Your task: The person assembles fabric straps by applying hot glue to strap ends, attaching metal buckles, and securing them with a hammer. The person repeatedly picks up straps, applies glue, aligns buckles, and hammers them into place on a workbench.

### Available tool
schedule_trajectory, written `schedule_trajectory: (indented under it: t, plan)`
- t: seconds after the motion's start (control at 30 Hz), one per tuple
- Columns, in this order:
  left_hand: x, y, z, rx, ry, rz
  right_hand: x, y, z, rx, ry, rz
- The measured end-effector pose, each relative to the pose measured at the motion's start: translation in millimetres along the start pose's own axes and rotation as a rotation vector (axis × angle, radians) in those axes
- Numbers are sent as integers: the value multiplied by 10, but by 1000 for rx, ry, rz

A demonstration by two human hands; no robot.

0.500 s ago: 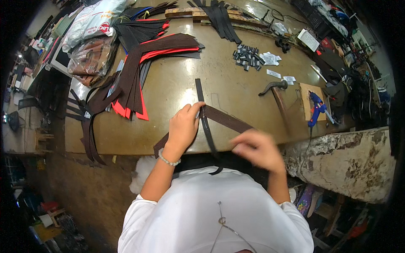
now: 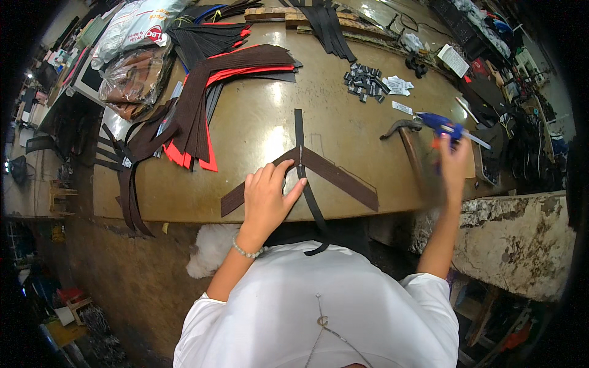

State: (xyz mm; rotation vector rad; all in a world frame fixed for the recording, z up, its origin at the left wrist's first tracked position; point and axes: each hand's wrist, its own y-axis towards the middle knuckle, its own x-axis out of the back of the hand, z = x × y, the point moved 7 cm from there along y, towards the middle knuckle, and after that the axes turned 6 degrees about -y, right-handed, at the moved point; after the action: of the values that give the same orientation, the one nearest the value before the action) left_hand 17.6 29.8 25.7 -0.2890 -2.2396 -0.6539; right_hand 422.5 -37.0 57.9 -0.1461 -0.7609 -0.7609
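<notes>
A brown V-shaped strip lies on the table in front of me. A narrow black strap crosses its peak, and its lower end hangs over the table edge toward my lap. My left hand rests on the brown strip's left arm with fingers apart, thumb and index finger beside the strap. At the right, my right hand is wrapped round the handle of a blue glue gun and holds it over the table. The fingers hide part of its grip.
A hammer lies left of the glue gun. Farther back are black clips, white labels and black straps. Brown, red and black strips are piled at the left, near plastic-wrapped bundles.
My right hand has moved right and forward from beside the brown strip and lifted the glue gun off the table. My left hand has slid down off the peak, its fingers spreading.
</notes>
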Motion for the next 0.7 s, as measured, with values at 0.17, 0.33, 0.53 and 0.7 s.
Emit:
schedule_trajectory:
  t: [0.17,0.33,0.53,0.7]
  plan:
    - [-13,13,74,21,-98,86,-1071,-804,1299,419,114,577]
    - [18,0,81,-3,-146,81,-1356,-778,1497,371,-12,650]
    - [12,-10,88,-10,-142,80,-1478,-760,1489,437,-19,649]
    - [-1,-17,105,-5,-139,61,-1396,-841,1505,486,-21,610]
